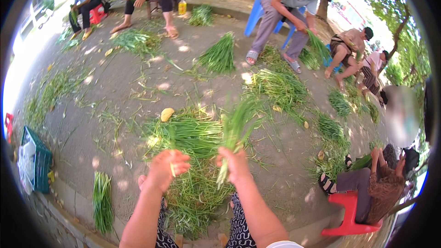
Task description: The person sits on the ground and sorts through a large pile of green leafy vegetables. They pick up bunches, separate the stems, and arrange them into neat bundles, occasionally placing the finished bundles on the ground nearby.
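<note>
My right hand point(237, 168) grips a bunch of long green leafy stalks point(237, 120), probably garlic chives, with the pale ends sticking out below the fist. The tops of the bunch are blurred. Left of it, my left hand point(167, 168) holds what looks like a single thin stalk point(172, 169), also blurred. Between and beyond my hands lies a pile of the same stalks point(193, 132) on the pavement. Nearer my feet, loose trimmings point(198, 199) form a tangled heap. A neat bundle of stalks point(102, 201) lies at the lower left.
A green plastic crate point(42, 165) with plastic bags stands at the left by the kerb point(65, 222). Several people sit around, handling greens. One on a blue chair point(256, 13) faces me; another occupies a red stool point(344, 213) at right. More piles point(279, 88) lie ahead.
</note>
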The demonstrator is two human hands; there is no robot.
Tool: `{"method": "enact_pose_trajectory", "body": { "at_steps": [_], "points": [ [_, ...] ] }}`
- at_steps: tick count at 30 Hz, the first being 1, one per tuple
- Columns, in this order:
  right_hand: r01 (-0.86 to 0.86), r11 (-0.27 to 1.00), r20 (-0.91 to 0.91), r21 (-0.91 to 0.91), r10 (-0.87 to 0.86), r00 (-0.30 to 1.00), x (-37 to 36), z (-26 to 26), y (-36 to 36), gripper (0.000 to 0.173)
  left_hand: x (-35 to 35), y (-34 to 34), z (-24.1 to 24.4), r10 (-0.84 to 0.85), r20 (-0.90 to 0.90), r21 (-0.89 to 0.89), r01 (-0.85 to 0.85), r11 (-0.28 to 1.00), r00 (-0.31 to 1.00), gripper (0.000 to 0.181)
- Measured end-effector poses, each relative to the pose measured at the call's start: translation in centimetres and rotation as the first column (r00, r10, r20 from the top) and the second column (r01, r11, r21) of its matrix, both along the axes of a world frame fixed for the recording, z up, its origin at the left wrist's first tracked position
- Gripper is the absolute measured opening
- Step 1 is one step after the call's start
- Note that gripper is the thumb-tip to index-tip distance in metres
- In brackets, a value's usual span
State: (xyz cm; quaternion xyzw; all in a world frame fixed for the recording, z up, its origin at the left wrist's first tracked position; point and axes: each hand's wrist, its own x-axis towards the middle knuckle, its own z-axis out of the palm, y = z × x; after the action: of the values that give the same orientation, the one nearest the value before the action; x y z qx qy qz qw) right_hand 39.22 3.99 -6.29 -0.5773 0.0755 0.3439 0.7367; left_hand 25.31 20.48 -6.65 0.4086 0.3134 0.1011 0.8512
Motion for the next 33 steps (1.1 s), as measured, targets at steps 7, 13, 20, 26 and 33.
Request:
{"method": "enact_pose_trajectory", "body": {
  "at_steps": [7,13,20,26,33],
  "points": [
    [-0.384,0.902,0.312,-0.198,0.429,0.847,-3.6,-1.8,1.3,0.028,1.1,-5.3,-1.5,-0.078,-0.044,-0.192,0.068,0.979,0.996,0.028],
    [-0.326,0.872,0.517,-0.364,0.480,0.708,-4.6,-1.9,0.9,0.030,1.3,-7.2,-1.6,0.010,0.007,-0.083,-0.009,0.996,1.000,0.038],
    [-0.373,0.927,0.439,-0.036,0.350,0.828,-3.1,0.1,0.6,0.031,0.8,-5.0,1.5,-0.123,0.094,0.171,0.105,0.980,0.988,0.048],
    [-0.522,0.852,0.414,0.035,0.463,0.784,-2.9,1.3,-0.7,0.027,-0.1,-6.3,-1.7,-0.265,0.117,0.167,0.244,0.955,0.957,0.057],
    [-0.641,0.753,0.419,-0.148,0.635,0.649,-3.5,2.3,-2.1,0.030,2.1,-8.5,0.9,-0.223,0.185,0.031,0.221,0.975,0.957,0.048]
  ]
}}
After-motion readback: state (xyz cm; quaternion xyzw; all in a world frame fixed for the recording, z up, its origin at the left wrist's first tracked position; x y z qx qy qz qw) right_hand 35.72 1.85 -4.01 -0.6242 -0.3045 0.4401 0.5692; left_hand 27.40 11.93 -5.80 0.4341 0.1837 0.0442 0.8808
